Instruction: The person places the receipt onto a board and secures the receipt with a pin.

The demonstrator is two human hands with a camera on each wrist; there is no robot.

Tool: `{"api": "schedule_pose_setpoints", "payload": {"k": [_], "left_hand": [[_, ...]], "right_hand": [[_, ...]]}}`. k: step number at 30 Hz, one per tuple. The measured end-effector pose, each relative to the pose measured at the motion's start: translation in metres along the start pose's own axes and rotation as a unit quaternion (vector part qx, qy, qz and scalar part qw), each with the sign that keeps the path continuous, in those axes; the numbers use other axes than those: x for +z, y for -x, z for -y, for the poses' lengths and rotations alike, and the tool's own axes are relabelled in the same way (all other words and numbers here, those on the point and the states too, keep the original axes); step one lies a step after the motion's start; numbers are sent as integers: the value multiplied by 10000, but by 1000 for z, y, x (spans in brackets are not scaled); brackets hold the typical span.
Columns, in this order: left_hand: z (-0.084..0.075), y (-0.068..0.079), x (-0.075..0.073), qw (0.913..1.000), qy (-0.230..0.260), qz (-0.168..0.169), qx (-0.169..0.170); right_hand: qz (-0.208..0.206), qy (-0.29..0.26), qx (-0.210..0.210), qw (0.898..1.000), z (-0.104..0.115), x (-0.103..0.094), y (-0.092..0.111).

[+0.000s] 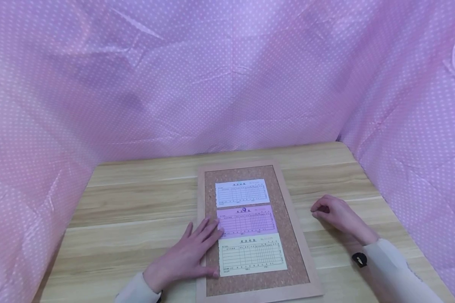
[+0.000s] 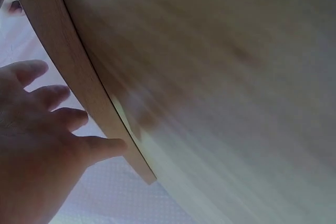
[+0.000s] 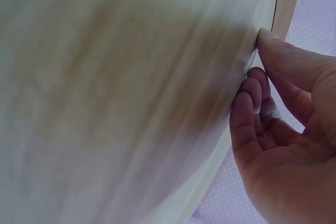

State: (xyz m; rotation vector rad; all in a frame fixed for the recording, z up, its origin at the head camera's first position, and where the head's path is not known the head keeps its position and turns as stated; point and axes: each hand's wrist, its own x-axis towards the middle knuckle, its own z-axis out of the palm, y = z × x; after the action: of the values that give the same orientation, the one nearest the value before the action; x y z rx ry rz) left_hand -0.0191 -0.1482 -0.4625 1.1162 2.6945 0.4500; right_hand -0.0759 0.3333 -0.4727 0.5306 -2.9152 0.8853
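A framed cork board (image 1: 258, 283) lies on the table with three printed form slips on it in a column. The white slip (image 1: 242, 194) is at the top, the purple slip (image 1: 246, 223) in the middle and the pale green slip (image 1: 252, 254) at the bottom. A small dark round pin head (image 1: 244, 209) shows near the purple slip's top edge. My left hand (image 1: 187, 254) spreads over the board's left frame, its fingertips on the slips' left edges. To the right of the board, my right hand (image 1: 335, 214) rests fingertips down on the table with curled fingers; its fingertips' contents are hidden.
The wood-grain table (image 1: 136, 210) extends on both sides of the board. Pink dotted cloth (image 1: 220, 84) hangs behind the table and along its sides. A black piece (image 1: 359, 259) shows at the right sleeve cuff.
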Motion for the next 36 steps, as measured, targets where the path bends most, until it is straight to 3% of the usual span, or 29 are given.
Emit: {"api": "schedule_pose_setpoints", "payload": {"k": [10,19,36], "left_hand": [[1,2,1,9991,104,255,-334],[1,0,1,9982,79,381,-447],[0,-1,0,9973,154,464,-542]], "right_hand": [[19,14,72,10000,2,0,-1],[273,51,423,9987,5,-2,-1],[207,-730,830,9937,14,-5,6]]}}
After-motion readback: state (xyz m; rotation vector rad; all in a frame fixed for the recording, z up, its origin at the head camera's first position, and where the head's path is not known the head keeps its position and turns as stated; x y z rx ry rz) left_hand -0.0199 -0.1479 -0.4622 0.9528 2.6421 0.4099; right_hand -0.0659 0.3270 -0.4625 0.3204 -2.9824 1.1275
